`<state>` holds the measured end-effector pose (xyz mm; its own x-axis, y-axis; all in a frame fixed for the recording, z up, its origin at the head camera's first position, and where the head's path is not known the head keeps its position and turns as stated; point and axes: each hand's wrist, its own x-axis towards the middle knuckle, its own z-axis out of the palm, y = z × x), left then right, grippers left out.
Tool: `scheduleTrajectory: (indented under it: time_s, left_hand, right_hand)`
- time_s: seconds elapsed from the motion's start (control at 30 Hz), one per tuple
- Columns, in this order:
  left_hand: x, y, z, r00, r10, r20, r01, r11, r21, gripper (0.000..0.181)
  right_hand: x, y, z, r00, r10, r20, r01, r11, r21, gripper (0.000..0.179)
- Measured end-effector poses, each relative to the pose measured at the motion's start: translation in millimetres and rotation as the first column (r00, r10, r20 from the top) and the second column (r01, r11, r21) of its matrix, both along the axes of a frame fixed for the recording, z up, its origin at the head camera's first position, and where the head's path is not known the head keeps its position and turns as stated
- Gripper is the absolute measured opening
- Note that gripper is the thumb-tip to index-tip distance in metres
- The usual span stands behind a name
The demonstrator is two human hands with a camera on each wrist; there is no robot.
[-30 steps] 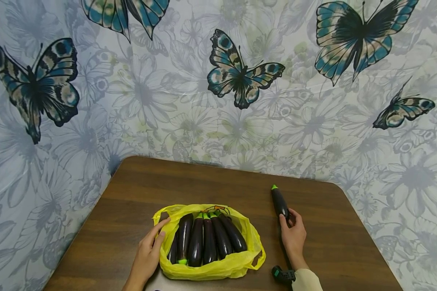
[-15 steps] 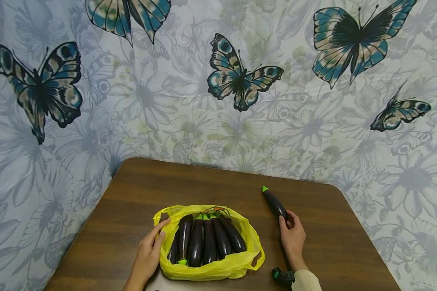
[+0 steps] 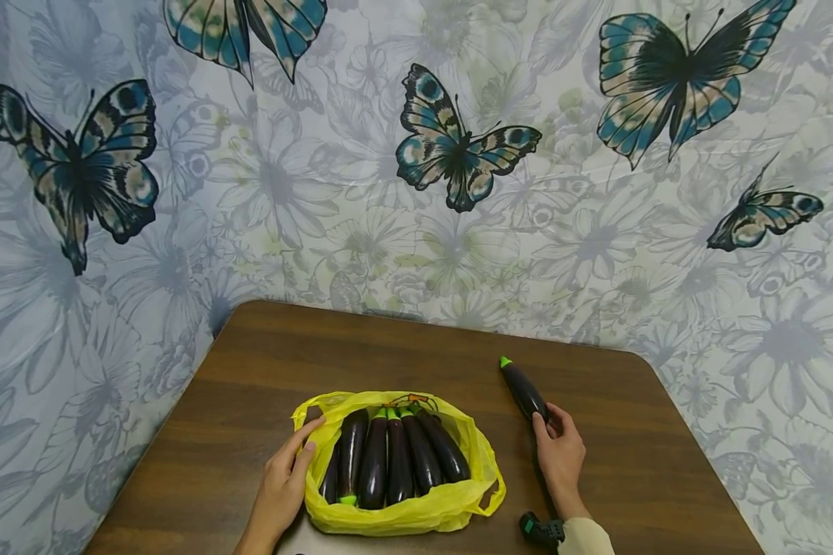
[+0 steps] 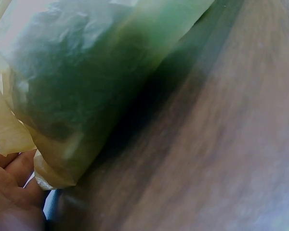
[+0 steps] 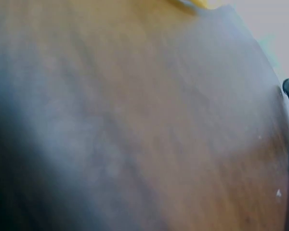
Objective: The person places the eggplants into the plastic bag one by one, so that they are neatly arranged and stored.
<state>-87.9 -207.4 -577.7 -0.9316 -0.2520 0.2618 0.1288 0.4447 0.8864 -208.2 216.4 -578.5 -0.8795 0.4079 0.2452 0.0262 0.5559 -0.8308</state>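
A yellow plastic bag (image 3: pixel 403 520) lies spread open on the table, with several dark glossy eggplants (image 3: pixel 373 470) side by side inside. Most show green stem ends at the back; one has its green end towards me. My left hand (image 3: pixel 284 478) holds the bag's left rim, its fingers at the edge. In the left wrist view, folds of the bag (image 4: pixel 86 72) partly cover those fingers (image 4: pixel 21 166). To the right of the bag, my right hand (image 3: pixel 561 459) grips a single eggplant (image 3: pixel 523 388) by its near end; the green tip points away, slightly left.
The brown wooden table (image 3: pixel 632 432) reaches back to a wall (image 3: pixel 361 231) printed with butterflies and flowers. A dark strapped device (image 3: pixel 541 529) sits at my right wrist. Only table surface and a yellow bit of the bag (image 5: pixel 202 4) show in the right wrist view.
The single eggplant's green tip has swung left in my right hand over the first half second, then stayed almost still. My left hand and the bag keep their places.
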Motion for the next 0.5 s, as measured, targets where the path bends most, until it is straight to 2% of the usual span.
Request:
scheduleTrajectory:
  time_s: [0.3, 0.43, 0.5]
  left_hand:
    - [2.9, -1.0, -1.8, 0.999, 0.001, 0.051, -0.001, 1.0, -0.01, 0.036]
    - [2.4, -1.7, 0.0, 0.999, -0.003, 0.052, 0.004, 1.0, -0.018, 0.036]
    - [1.6, -1.3, 1.0, 1.0, -0.004, 0.03, 0.005, 1.0, -0.019, 0.036]
  right_hand:
    - [7.5, -0.7, 4.5, 0.998, -0.001, 0.06, 0.007, 0.995, -0.099, 0.048]
    - [11.0, -2.2, 6.8, 0.999, 0.006, 0.036, -0.001, 0.988, -0.152, 0.049]
    - [11.6, -2.4, 8.1, 1.0, 0.003, 0.016, 0.0, 0.984, -0.178, 0.047]
